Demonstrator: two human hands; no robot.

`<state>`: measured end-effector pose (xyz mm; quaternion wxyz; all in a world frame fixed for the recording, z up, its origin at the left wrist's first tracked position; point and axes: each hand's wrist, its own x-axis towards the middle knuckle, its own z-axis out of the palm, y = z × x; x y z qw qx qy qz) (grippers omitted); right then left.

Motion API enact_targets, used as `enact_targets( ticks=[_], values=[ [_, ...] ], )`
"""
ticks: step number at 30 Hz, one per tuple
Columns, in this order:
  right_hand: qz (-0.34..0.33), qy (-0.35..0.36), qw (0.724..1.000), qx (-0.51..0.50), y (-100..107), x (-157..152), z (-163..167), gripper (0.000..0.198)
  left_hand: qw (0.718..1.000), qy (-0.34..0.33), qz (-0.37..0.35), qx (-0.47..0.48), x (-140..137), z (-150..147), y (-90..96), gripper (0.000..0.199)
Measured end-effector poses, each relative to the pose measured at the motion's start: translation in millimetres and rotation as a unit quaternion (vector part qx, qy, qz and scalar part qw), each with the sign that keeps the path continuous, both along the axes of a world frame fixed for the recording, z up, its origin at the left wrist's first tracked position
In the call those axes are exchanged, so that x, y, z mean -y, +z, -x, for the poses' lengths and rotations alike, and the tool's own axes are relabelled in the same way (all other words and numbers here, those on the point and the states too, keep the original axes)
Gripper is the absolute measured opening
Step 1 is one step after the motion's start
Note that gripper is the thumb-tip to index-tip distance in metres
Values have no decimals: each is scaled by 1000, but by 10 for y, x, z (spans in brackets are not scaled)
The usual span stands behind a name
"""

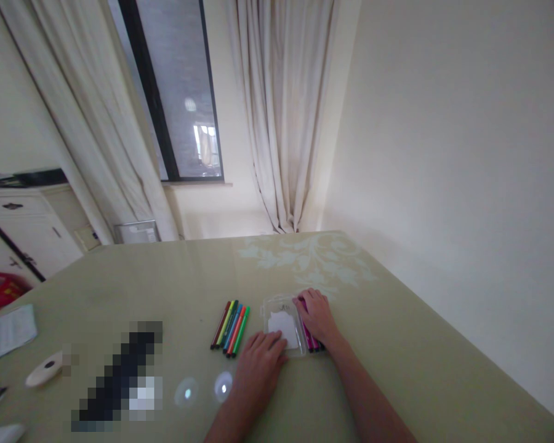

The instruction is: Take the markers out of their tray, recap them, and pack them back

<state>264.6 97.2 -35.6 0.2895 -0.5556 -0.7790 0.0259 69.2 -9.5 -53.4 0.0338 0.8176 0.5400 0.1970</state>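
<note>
An open clear plastic case lies on the table, with a white card in its left half. Purple marker pens lie in the right half. My right hand covers their upper part, its fingers bent around them; exactly which pens it touches is hidden. My left hand rests with its fingers stretched over the case's lower left edge and the card. To its left, several coloured marker pens lie side by side, tilted, apart from the hand.
The glass-topped table has a white floral pattern at the back. A pale oval object, a blurred-out dark object and a folded cloth or paper lie on the left. A wall borders the right side.
</note>
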Motion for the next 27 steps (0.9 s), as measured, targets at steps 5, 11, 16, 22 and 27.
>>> enact_targets(
  ticks=[5,11,16,22,27],
  values=[
    [-5,-3,1000,-11,-19,-4,-5,24,1000,1,4,5,8,2,0,34],
    [-8,-1,1000,-8,-68,-26,-11,22,1000,-5,6,10,13,8,-4,33],
    [-17,2,995,-95,-71,-53,-37,25,1000,1,7,4,15,-3,36,32],
    [-42,1,980,-193,46,-13,-73,32,1000,2,9,3,15,4,49,32],
    [-67,4,969,-239,163,90,-71,43,1000,-10,14,8,-2,24,19,33]
  ],
)
